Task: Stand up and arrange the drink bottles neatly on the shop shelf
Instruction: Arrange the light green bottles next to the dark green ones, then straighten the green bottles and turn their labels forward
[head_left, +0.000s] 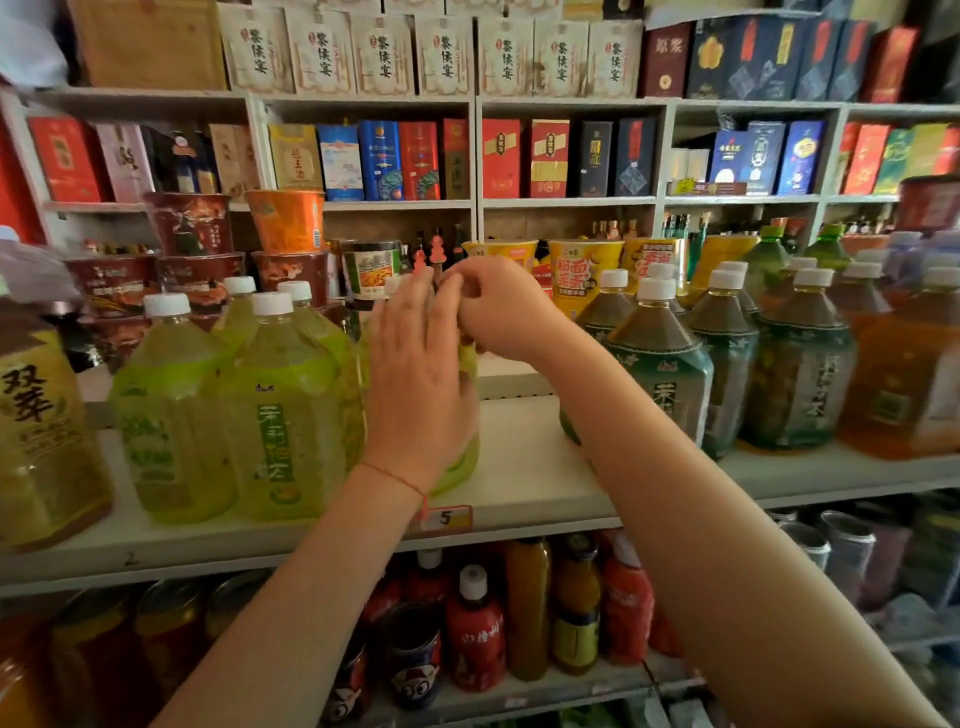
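Left hand (421, 384) flat against green bottle (464, 457); right hand (501, 306) gripping its top.

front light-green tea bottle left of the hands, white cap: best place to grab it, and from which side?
Take the light-green bottle at its neck, just under the white cap, coming from above and the front. The body is wide and flanked closely by another bottle and the left hand, so a side grip looks blocked. The narrow neck stands clear on this upright bottle.

Left hand (421, 384) flat, right hand (498, 306) curled.
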